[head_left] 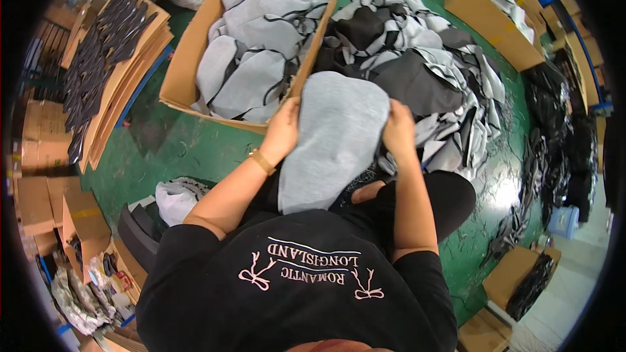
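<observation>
A light grey fabric piece point(339, 137), broad and rounded at the far end and narrowing toward me, is stretched above my lap. My left hand point(282, 130) grips its left edge, fingers partly hidden by the fabric. Opposite it, my right hand point(399, 132) is closed on the upper right edge. A large open carton point(179, 75) stands just beyond my left hand, filled with similar grey pieces point(261, 78) that have dark edging. Beyond my right hand, a loose heap of grey and black fabric pieces point(420, 81) lies on the floor.
Flat cardboard sheets point(130, 91) at the left carry black strips point(107, 39). A white plastic bag point(175, 202) lies by my left elbow. Another open carton point(482, 16) stands at the far right, above black plastic bundles point(548, 104). The floor point(208, 150) is green.
</observation>
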Tool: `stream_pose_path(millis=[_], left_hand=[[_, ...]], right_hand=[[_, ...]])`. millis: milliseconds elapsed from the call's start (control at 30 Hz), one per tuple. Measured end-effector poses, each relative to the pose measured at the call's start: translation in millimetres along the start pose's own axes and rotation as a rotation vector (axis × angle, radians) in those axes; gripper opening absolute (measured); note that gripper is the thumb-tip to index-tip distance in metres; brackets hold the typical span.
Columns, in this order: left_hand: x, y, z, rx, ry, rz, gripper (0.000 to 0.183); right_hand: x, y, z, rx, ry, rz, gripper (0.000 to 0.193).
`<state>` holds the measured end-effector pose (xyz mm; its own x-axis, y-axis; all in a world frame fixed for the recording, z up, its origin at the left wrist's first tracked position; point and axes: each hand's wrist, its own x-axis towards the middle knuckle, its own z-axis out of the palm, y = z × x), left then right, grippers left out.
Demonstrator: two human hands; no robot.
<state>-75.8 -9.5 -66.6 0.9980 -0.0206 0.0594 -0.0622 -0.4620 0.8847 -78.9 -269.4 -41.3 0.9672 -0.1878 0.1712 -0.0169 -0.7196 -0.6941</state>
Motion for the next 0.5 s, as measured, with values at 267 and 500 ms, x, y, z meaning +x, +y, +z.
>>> stream_pose_path(millis=[267,500], left_hand=[[14,8,6,0.017,-0.117,0.122,0.027],[113,-72,-13,0.514,-0.072,-0.084,0.042]], right_hand=[[-23,-94,11,-0.296,-0.022,-0.71,0.047],[-34,-107,13,-0.223,-0.112,-0.763,0.048]])
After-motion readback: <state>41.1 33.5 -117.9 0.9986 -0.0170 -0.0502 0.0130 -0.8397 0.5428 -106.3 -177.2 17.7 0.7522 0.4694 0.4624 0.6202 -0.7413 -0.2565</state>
